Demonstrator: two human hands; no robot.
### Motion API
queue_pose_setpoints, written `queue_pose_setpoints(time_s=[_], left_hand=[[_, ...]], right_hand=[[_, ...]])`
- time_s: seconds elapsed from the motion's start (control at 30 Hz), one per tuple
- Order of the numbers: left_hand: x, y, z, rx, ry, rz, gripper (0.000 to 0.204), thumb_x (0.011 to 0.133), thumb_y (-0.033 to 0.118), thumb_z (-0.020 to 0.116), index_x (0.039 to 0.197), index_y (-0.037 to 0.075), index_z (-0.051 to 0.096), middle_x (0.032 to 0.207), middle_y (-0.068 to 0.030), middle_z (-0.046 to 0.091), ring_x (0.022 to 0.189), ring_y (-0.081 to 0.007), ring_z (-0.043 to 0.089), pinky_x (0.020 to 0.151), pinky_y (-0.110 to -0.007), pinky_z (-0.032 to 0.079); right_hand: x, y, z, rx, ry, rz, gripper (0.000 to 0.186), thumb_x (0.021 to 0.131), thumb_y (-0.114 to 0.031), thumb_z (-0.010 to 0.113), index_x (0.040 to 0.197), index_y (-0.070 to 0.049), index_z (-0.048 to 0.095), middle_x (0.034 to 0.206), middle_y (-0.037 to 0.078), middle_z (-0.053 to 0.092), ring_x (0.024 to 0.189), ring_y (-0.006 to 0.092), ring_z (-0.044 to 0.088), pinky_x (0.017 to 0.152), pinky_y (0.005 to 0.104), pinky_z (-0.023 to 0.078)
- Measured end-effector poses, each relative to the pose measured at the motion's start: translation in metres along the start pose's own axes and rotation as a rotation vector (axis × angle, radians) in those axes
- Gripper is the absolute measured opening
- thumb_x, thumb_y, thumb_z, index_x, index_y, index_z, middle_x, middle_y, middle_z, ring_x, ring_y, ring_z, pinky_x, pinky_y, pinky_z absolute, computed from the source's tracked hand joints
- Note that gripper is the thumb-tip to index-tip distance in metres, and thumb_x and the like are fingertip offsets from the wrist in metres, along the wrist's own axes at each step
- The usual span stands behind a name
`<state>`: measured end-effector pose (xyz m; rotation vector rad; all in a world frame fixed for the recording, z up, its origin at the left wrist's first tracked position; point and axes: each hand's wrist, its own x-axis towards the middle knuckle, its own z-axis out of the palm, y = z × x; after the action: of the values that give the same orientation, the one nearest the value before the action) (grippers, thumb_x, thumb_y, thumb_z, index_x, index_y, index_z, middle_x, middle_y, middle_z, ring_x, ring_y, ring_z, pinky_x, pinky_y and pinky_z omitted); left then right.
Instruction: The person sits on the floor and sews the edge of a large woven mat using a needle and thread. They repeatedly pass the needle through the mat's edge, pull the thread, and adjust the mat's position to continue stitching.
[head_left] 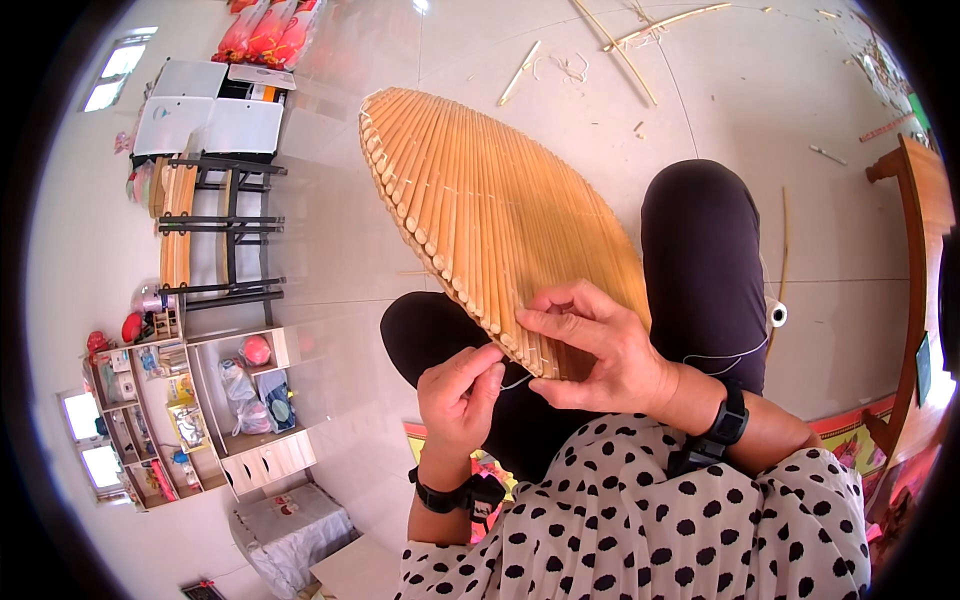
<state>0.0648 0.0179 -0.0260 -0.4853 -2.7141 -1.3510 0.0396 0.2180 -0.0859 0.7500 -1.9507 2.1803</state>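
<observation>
Bamboo mat (480, 210) gripped by right hand (600, 350); left hand (458, 395) pinches a barely visible thread (518, 381).

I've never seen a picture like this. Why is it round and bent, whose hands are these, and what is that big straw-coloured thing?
There is one picture, taken by a wide-angle camera worn on a person's head and looking down, which is why straight lines curve near the rim. The hands are the wearer's own, and no machine is involved. The right hand holds the near edge of a woven bamboo-slat piece resting across the lap. The left hand pinches a thin thread at that edge. Both wrists wear black bands. On the pale tiled floor lie loose bamboo strips, and shelves of small goods stand to the left.
</observation>
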Motion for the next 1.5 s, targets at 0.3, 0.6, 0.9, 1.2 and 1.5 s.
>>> queue_pose_setpoints(time_s=[0.3, 0.6, 0.9, 1.2, 1.5], left_hand=[[-0.003, 0.002, 0.013, -0.094, 0.105, -0.1, 0.006, 0.088, -0.006, 0.063, 0.094, -0.004, 0.063, 0.069, -0.0047, 0.058, 0.056, -0.0081, 0.049, 0.051, -0.021, 0.038], [-0.005, 0.0, 0.02, -0.15, 0.157, -0.174, 0.003, 0.091, -0.002, 0.063, 0.093, -0.003, 0.061, 0.072, -0.0033, 0.06, 0.059, -0.0067, 0.052, 0.053, -0.02, 0.042], [-0.006, 0.005, 0.017, -0.172, 0.151, -0.242, 0.005, 0.093, 0.001, 0.062, 0.092, -0.002, 0.059, 0.07, -0.0026, 0.059, 0.057, -0.0059, 0.052, 0.053, -0.019, 0.042], [-0.001, 0.022, 0.014, -0.238, 0.097, -0.36, 0.007, 0.094, -0.003, 0.056, 0.1, -0.003, 0.052, 0.073, -0.0051, 0.062, 0.061, -0.0078, 0.056, 0.058, -0.021, 0.047], [0.008, 0.028, 0.017, -0.234, 0.12, -0.352, 0.009, 0.094, -0.005, 0.054, 0.096, -0.001, 0.046, 0.075, -0.0078, 0.064, 0.063, -0.0098, 0.061, 0.06, -0.023, 0.05]], right_hand=[[-0.003, 0.005, 0.002, 0.034, 0.006, -0.011, 0.059, 0.068, -0.011, 0.082, 0.122, 0.002, 0.063, 0.111, 0.015, 0.054, 0.097, 0.0273, 0.06, 0.082, 0.0329, 0.052], [-0.002, 0.004, 0.003, 0.035, 0.034, -0.008, 0.056, 0.069, -0.009, 0.081, 0.121, 0.002, 0.063, 0.112, 0.015, 0.055, 0.098, 0.0279, 0.06, 0.083, 0.0329, 0.052], [0.001, 0.001, 0.003, -0.041, 0.025, -0.04, 0.055, 0.066, -0.009, 0.081, 0.117, 0.002, 0.064, 0.113, 0.016, 0.059, 0.099, 0.0299, 0.061, 0.083, 0.0339, 0.053], [0.003, -0.001, 0.003, -0.083, 0.048, -0.062, 0.053, 0.065, -0.01, 0.081, 0.114, 0.003, 0.066, 0.11, 0.016, 0.06, 0.094, 0.0299, 0.063, 0.08, 0.0345, 0.053], [0.003, 0.002, 0.003, -0.084, 0.036, -0.105, 0.056, 0.065, -0.009, 0.081, 0.117, 0.004, 0.064, 0.113, 0.018, 0.06, 0.092, 0.031, 0.061, 0.08, 0.0353, 0.052]])
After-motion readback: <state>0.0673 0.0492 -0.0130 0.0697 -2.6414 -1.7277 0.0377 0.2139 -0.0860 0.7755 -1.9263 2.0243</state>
